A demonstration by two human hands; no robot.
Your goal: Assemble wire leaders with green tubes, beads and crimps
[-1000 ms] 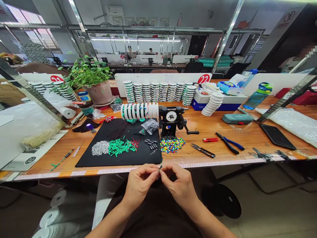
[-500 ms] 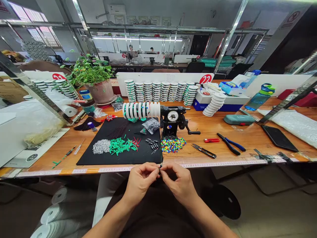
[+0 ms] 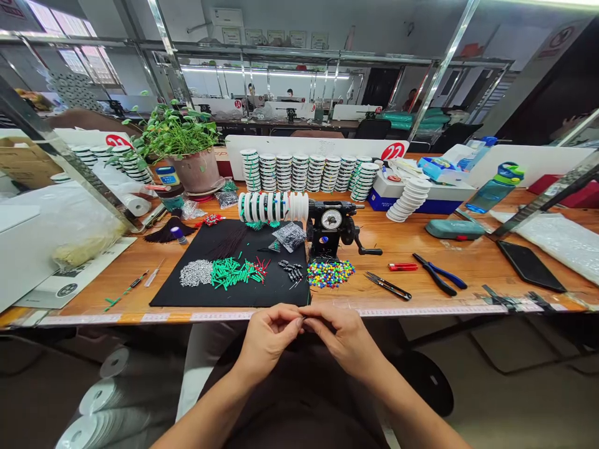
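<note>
Head view, hands (image 3: 266,342) pinched closed, holding dark piece (image 3: 304,318)

A tiny dark piece (image 3: 304,318) is pinched, mostly hidden.

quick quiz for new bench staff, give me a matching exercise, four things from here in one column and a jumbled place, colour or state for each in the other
1 pliers
2 green tubes
3 mixed-colour beads
4 left hand

a at the foot of the crank machine
b fingertips meeting the right hand's
c blue handles
d on the black mat

1-c, 2-d, 3-a, 4-b
</note>
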